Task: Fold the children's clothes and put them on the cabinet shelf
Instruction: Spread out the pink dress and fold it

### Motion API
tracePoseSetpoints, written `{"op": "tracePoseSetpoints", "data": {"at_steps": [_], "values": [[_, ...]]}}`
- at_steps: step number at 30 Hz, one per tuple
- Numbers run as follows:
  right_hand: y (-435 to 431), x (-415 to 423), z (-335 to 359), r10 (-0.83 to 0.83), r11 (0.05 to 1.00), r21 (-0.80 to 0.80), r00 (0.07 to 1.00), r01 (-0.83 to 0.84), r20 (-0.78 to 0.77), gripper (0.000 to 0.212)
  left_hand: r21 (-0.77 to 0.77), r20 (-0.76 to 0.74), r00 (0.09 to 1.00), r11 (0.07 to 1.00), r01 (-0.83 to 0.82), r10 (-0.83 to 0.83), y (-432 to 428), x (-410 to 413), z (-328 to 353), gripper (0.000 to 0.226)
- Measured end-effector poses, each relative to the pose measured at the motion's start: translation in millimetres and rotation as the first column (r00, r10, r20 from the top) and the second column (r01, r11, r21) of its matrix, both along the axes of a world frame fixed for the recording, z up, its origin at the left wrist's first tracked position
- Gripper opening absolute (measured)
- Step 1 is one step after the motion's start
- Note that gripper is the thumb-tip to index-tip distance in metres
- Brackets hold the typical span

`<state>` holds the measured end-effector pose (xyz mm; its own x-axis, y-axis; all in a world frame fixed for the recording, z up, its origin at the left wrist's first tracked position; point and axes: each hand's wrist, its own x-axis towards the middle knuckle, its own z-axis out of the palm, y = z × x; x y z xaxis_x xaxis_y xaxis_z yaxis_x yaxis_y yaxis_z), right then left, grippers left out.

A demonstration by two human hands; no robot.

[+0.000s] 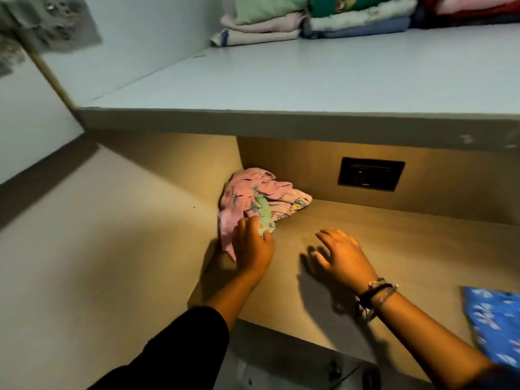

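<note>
A crumpled pink children's garment with a printed pattern (259,197) lies in the left back corner of the lit wooden lower shelf (394,249). My left hand (251,246) grips its near edge, fingers curled into the cloth. Beside it, my right hand (342,257) hovers over or rests on the bare shelf with fingers spread, holding nothing; bracelets circle its wrist. A blue patterned garment (495,327) lies at the right edge of the same shelf. Folded clothes (318,21) are stacked at the back of the grey upper shelf (281,80).
A dark socket panel (370,174) is set in the back wall of the lower shelf. The upper shelf's front edge (281,122) overhangs the lower one. A cabinet side wall (98,235) stands at the left. A grey cloth (42,23) hangs at top left.
</note>
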<state>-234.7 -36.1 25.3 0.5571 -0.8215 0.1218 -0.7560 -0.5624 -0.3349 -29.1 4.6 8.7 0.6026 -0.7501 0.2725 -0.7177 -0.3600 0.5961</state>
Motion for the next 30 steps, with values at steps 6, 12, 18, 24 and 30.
{"op": "tracePoseSetpoints", "data": {"at_steps": [6,12,18,24,30], "values": [[-45.2,108.3,23.8,0.175,0.984,-0.012,0.985,-0.175,-0.01,0.056,0.236,-0.214,0.964,0.966,-0.106,0.158,-28.9,75.9,12.5,0.073],[-72.5,143.1,35.5,0.16,0.986,-0.037,0.987,-0.16,-0.013,0.06,0.256,-0.284,0.943,0.962,-0.099,0.173,-44.6,91.5,9.2,0.059],[-79.8,131.7,40.1,0.156,0.982,-0.111,0.988,-0.154,0.006,0.054,0.006,-0.126,0.992,1.0,0.01,-0.009,-31.3,71.5,19.0,0.023],[-84.7,134.1,60.5,0.248,0.964,-0.101,0.969,-0.245,0.012,0.067,-0.069,-0.425,0.899,0.994,0.084,-0.105,-8.1,62.3,33.3,0.029],[-87.2,141.0,53.0,0.314,0.94,-0.069,0.925,-0.335,-0.213,0.074,-0.126,-0.32,0.916,0.969,0.211,-0.241,25.8,44.4,24.2,0.021]]}}
